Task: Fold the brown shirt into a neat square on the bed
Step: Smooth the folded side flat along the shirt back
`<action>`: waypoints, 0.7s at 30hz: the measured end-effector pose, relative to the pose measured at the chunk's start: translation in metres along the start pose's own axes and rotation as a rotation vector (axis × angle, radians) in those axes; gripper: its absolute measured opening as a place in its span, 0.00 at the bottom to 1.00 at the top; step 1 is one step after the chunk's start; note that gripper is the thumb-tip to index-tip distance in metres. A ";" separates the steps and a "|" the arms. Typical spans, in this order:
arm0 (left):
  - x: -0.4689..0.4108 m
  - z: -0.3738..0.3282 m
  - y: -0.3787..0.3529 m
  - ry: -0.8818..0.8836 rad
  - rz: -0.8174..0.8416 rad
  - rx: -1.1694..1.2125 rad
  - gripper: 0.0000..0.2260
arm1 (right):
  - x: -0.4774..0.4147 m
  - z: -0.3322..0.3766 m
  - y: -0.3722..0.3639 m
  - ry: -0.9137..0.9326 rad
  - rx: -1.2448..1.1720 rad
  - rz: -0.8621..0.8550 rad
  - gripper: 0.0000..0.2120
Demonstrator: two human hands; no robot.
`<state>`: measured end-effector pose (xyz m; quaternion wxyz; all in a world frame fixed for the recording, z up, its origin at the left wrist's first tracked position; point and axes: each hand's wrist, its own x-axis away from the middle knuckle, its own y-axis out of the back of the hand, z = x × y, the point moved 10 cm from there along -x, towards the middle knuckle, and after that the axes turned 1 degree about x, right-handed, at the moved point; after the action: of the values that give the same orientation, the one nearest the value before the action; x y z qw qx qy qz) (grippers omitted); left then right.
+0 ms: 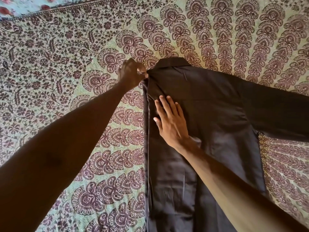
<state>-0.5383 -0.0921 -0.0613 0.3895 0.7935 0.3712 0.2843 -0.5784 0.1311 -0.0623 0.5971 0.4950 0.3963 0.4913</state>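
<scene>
The bed is covered by a pale green cotton bedspread (66,56) printed with maroon paisley fans and flowers, and it fills almost the whole view. On it, right of centre, lies the dark brown collared shirt (217,123), spread flat with its hem toward the person. Its left side is turned in, giving a long straight folded edge. The shirt's long right sleeve (275,111) stretches out flat to the right. The right hand (170,121) rests palm-down on the upper part of the shirt just beside the folded edge, fingers straight and spread, gripping nothing. The left hand (131,74) pinches the top of the folded edge at the shoulder. Just beside it the shirt's stiff collar (172,61) points away from the person.
</scene>
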 end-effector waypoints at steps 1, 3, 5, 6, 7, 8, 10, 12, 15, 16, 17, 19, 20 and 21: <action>0.000 0.003 0.001 0.001 -0.015 0.026 0.06 | 0.001 0.001 -0.006 0.004 0.030 0.034 0.28; -0.001 0.007 0.003 0.016 -0.025 0.043 0.04 | 0.004 0.002 -0.011 0.006 0.095 0.072 0.28; -0.001 0.005 0.007 0.031 -0.043 0.004 0.03 | 0.006 0.007 -0.011 0.030 0.144 0.084 0.30; 0.000 0.004 0.008 0.048 -0.054 -0.016 0.03 | 0.007 0.012 -0.012 0.060 0.160 0.086 0.30; 0.000 0.003 0.008 0.069 -0.067 -0.027 0.03 | 0.009 0.018 -0.013 0.097 0.170 0.087 0.31; 0.001 0.002 0.008 0.093 -0.078 -0.041 0.03 | 0.011 0.024 -0.015 0.130 0.172 0.087 0.31; 0.004 0.002 0.007 0.136 -0.095 -0.050 0.05 | 0.015 0.031 -0.019 0.162 0.162 0.091 0.32; 0.010 0.003 0.006 0.149 -0.133 -0.021 0.06 | 0.016 0.031 -0.022 0.156 0.159 0.105 0.33; 0.028 -0.003 0.015 0.114 -0.298 0.072 0.07 | 0.017 0.031 -0.021 0.149 0.165 0.116 0.33; 0.037 -0.003 0.014 0.123 -0.330 0.103 0.07 | 0.019 0.032 -0.020 0.150 0.167 0.110 0.33; 0.044 -0.004 0.011 0.138 -0.326 0.124 0.10 | 0.021 0.033 -0.018 0.145 0.170 0.098 0.33; 0.058 -0.003 -0.005 0.166 -0.234 0.099 0.16 | 0.025 0.030 -0.013 0.099 0.175 0.066 0.32; 0.063 -0.004 -0.011 0.160 -0.195 0.074 0.16 | 0.029 0.027 -0.011 0.068 0.180 0.057 0.32; 0.065 -0.003 -0.015 0.148 -0.169 0.058 0.15 | 0.033 0.025 -0.011 0.048 0.186 0.057 0.32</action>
<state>-0.5095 -0.0314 -0.0614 0.3605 0.7470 0.4728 0.2974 -0.5460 0.1579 -0.0680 0.5249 0.5474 0.4400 0.4809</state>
